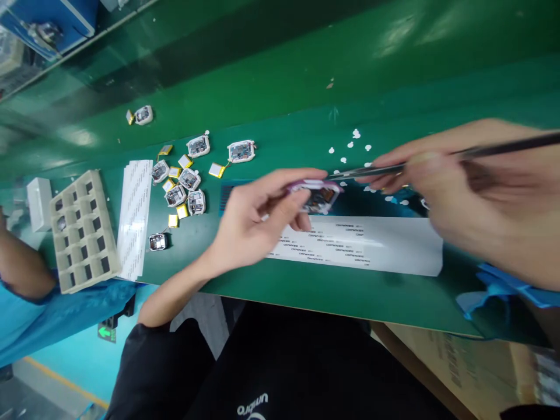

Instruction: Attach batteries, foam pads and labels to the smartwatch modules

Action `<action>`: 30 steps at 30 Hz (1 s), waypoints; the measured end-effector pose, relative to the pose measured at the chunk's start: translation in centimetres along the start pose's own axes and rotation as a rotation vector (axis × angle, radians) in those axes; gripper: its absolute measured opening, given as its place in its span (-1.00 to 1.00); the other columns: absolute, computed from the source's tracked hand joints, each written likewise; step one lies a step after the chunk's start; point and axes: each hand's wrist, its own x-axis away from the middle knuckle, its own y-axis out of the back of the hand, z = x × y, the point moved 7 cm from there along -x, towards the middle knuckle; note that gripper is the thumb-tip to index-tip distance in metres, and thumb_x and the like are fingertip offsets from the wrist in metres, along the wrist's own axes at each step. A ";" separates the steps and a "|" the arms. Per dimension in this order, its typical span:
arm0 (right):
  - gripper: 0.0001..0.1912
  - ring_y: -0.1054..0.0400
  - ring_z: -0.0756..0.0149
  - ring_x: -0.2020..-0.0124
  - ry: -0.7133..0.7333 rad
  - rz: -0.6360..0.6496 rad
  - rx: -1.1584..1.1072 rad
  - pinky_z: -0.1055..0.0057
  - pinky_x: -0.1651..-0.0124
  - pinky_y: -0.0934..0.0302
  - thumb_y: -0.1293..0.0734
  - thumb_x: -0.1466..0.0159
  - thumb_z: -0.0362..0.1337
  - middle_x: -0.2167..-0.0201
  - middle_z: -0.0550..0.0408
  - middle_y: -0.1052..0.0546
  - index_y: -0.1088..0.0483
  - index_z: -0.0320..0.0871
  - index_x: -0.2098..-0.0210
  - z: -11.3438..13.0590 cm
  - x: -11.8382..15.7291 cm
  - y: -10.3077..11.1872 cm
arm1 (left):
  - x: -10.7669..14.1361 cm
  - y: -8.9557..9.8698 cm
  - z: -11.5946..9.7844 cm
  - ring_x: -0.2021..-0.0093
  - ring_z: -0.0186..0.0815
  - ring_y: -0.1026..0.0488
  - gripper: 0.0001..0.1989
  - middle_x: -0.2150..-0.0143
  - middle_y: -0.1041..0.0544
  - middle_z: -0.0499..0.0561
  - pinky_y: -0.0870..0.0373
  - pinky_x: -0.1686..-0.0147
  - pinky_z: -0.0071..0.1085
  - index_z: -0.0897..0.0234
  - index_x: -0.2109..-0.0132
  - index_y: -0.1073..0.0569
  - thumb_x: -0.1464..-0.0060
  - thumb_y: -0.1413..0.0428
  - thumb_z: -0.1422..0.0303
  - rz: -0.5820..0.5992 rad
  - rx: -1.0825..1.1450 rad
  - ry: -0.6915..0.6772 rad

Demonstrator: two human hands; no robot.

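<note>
Between the thumb and fingers of my left hand [258,213] is a small purple-edged watch case [322,197], its circuit board and inner parts exposed. My right hand [464,181] grips a pair of tweezers [394,169] like a pen. The tweezer tips come close to the upper rim of the case; whether they touch it or pinch anything I cannot tell. Below the hands lies a white printed adhesive sheet [394,248]. Small white round stickers [343,160] are scattered on the green bench around the tweezers.
Several opened white watch cases [189,178] with yellow-edged batteries [182,212] lie to the left. Beyond them are more printed strips [135,219], a beige compartment tray [85,230] and a white box [39,204]. Another person's arm [21,265] rests far left. Blue material [503,289] lies right.
</note>
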 end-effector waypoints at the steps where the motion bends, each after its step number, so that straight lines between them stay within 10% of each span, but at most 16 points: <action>1: -0.88 -0.56 0.24 0.19 0.094 0.076 0.038 0.20 0.12 -0.42 -0.43 -0.41 -0.14 0.19 0.12 -0.68 -0.65 0.09 0.15 0.3 0.0 -0.6 | -0.1 1.2 -0.4 0.37 -0.36 -0.63 -0.74 0.16 -0.68 0.03 -0.64 0.31 -0.38 0.25 -0.13 -0.55 -0.42 -0.10 0.28 -0.039 -0.032 -0.038; 4: -0.81 -0.59 0.21 0.19 0.347 0.228 0.145 0.20 0.18 -0.46 -0.43 -0.40 -0.19 0.16 0.23 -0.69 -0.65 0.16 0.04 1.0 0.2 -2.4 | -0.1 3.3 -0.7 0.32 -0.37 -0.65 -0.76 0.11 -0.69 0.06 -0.63 0.28 -0.40 0.27 -0.07 -0.53 -0.45 -0.07 0.25 -0.055 -0.141 -0.128; 10: -0.71 -0.61 0.17 0.11 0.336 0.323 0.195 0.17 0.12 -0.56 -0.38 -0.43 -0.18 0.06 0.30 -0.67 -0.58 0.22 -0.12 -0.5 0.5 -3.7 | 0.6 1.4 -0.1 0.07 -0.31 -0.62 -0.82 0.10 -0.70 0.09 -0.59 0.04 -0.37 0.35 0.00 -0.59 -0.41 -0.09 0.45 0.218 -0.551 -0.409; 23: -0.10 -0.57 0.30 0.30 0.810 0.165 0.619 0.35 0.24 -0.49 -0.42 -0.29 -0.58 0.00 0.10 -0.67 -0.09 -0.07 -0.52 1.9 2.9 -4.2 | 0.8 -0.6 1.4 -0.03 -0.19 -0.57 -0.78 0.12 -0.64 0.13 -0.55 0.05 -0.27 0.35 0.01 -0.50 -0.43 0.05 0.52 0.266 -1.009 -0.528; 27: -0.29 -0.59 0.27 0.18 0.755 0.145 0.491 0.30 0.10 -0.52 -0.35 -0.41 -0.47 -0.04 0.14 -0.65 -0.19 0.02 -0.48 2.2 3.2 -2.6 | 1.4 0.1 -0.9 -0.09 -0.21 -0.59 -0.81 0.08 -0.69 0.07 -0.52 -0.05 -0.23 0.24 0.00 -0.48 -0.47 0.04 0.43 0.228 -0.695 -0.621; 30: -0.44 -0.59 0.27 0.08 0.650 0.147 0.454 0.28 0.02 -0.51 -0.23 -0.50 -0.39 -0.08 0.15 -0.64 -0.28 0.09 -0.43 1.5 3.3 -1.7 | 0.4 4.0 -0.9 0.19 -0.33 -0.62 -0.83 0.10 -0.68 0.04 -0.54 0.20 -0.33 0.19 -0.06 -0.44 -0.48 0.01 0.29 -0.129 -0.124 -0.406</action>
